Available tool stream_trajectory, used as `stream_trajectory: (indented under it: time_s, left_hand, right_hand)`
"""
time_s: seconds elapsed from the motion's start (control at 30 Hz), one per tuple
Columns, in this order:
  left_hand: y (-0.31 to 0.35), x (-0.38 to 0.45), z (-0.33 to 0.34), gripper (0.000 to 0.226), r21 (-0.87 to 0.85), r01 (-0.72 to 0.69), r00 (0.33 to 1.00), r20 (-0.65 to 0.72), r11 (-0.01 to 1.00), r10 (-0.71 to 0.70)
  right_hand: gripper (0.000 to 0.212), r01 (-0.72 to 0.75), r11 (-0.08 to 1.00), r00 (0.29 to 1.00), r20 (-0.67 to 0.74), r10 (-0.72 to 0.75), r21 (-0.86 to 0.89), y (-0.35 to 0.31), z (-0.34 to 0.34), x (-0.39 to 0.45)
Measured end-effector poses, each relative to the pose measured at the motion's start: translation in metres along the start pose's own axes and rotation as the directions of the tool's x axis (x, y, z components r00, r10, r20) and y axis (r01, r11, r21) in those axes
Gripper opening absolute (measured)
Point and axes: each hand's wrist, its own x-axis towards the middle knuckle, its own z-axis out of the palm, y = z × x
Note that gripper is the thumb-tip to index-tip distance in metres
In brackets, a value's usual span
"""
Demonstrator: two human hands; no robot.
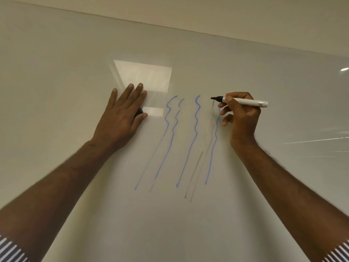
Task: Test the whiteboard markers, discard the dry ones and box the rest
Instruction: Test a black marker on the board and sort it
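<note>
A glossy whiteboard (75, 72) fills the view. My right hand (241, 118) grips a white marker (245, 101) with a black tip; the tip touches the board at the top of a faint grey wavy line (212, 129). Several blue wavy lines (196, 129) and pale grey-brown strokes (194, 174) run down the board between my hands. My left hand (122, 114) lies against the board with straight fingers, and a small black cap (139, 112) shows under its palm beside the thumb.
The whiteboard's top edge (188, 28) runs slanting across the top, with a beige wall above it. A bright ceiling-light reflection (147, 74) sits above my left hand. Striped sleeves show at both lower corners.
</note>
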Motion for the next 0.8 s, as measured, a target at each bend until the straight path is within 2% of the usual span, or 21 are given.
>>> stream_trajectory:
  time_s: [0.07, 0.3, 0.53, 0.67, 0.8]
  left_hand:
    - [-0.004, -0.003, 0.006, 0.061, 0.047, -0.023, 1.000, -0.008, 0.999, 0.024]
    - [-0.008, -0.004, 0.011, 0.060, 0.050, -0.031, 0.999, -0.030, 0.998, 0.032]
    - [-0.009, -0.005, 0.013, 0.060, 0.021, -0.023, 0.998, -0.051, 1.000, 0.024]
    - [-0.009, -0.005, 0.013, 0.060, 0.015, -0.020, 0.998, -0.053, 1.000, 0.021]
    - [-0.008, -0.006, 0.013, 0.060, 0.011, -0.015, 0.999, -0.050, 1.000, 0.015]
  right_hand:
    - [0.004, 0.069, 0.995, 0.997, 0.040, -0.066, -0.067, 0.008, 0.001, 0.008]
    - [0.006, 0.232, 0.956, 0.972, 0.081, -0.221, -0.181, 0.027, 0.006, 0.006]
    - [0.006, 0.259, 0.933, 0.966, 0.089, -0.244, -0.249, 0.031, 0.007, 0.005]
    - [0.023, 0.289, 0.918, 0.957, 0.113, -0.268, -0.271, 0.027, 0.007, 0.001]
    - [0.028, 0.272, 0.927, 0.962, 0.105, -0.253, -0.259, 0.026, 0.000, -0.007]
